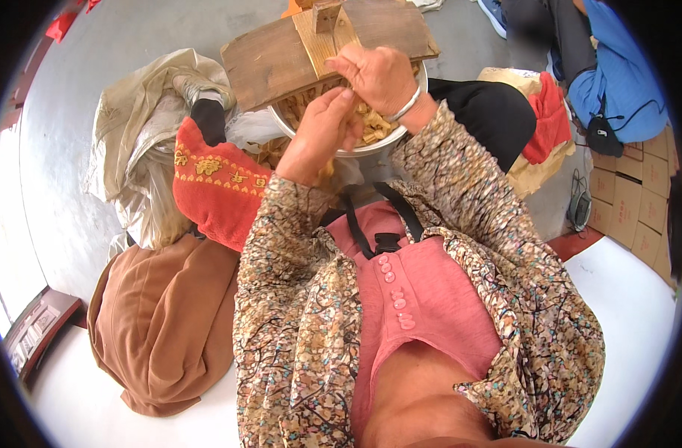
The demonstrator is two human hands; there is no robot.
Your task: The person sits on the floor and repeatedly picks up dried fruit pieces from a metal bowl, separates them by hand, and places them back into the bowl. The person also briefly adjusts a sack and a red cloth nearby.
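Note:
My left hand (pixel 325 123) and my right hand (pixel 379 78) almost meet above a white-rimmed basin (pixel 369 150). Curled yellow-brown dried pieces (pixel 376 124), of a kind I cannot make out, fill the basin. A wooden board (pixel 268 67) lies across its far side, crossed by a paler wooden strip (pixel 313 42) with a small upright wooden block (pixel 325 18) on it. My right fingers are bent together at the board's near edge; a silver-coloured bangle (pixel 406 107) circles that wrist. The left thumb and fingers are drawn together just below. Whatever either hand pinches is too small or hidden to tell.
To the left lie a pale woven plastic sack (pixel 145 112), a red towel (pixel 217 185) with yellow patterns and a brown garment (pixel 161 319). Red cloth (pixel 549 117) lies to the right. Another person in blue (pixel 618 73) is near stacked cardboard boxes (pixel 632 207).

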